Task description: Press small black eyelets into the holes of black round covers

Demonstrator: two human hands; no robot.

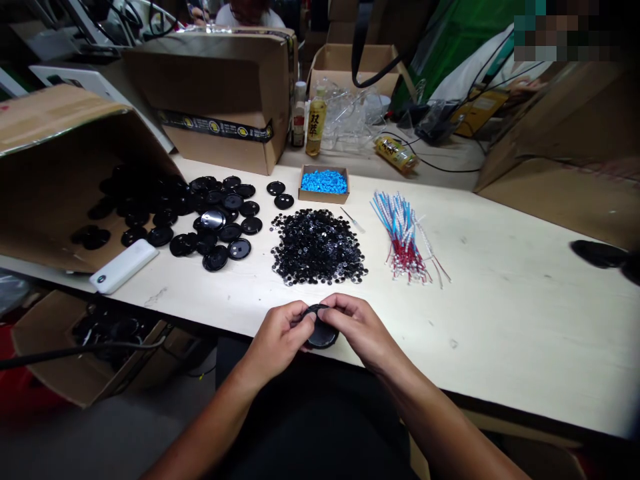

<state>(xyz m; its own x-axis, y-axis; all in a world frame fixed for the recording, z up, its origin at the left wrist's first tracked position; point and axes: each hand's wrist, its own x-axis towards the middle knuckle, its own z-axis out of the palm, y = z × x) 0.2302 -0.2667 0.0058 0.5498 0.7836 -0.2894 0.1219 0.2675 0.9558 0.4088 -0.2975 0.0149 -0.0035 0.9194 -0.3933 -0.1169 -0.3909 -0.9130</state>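
Observation:
Both hands grip one round black plastic disc [323, 335] at the table's front edge. My left hand [283, 333] pinches its left side, thumb on top. My right hand [357, 327] presses thumb and fingers on its upper right part; whether a small piece lies under the fingertips is hidden. Just beyond the hands spreads a heap of small black round pieces [320, 247]. Behind it stands a small box of blue parts [324, 184]. To the right lies a bundle of blue, white and red wires [403, 233]. More black discs [230, 232] are piled to the left.
A cardboard box [65, 127] on its side holds further discs. Beside it lies a white power-bank-like device [125, 267]. A thin screwdriver-like tool [353, 220] lies near the heap. Bottles [315, 123] and a large carton [215, 100] stand behind. Another person [250, 15] sits beyond.

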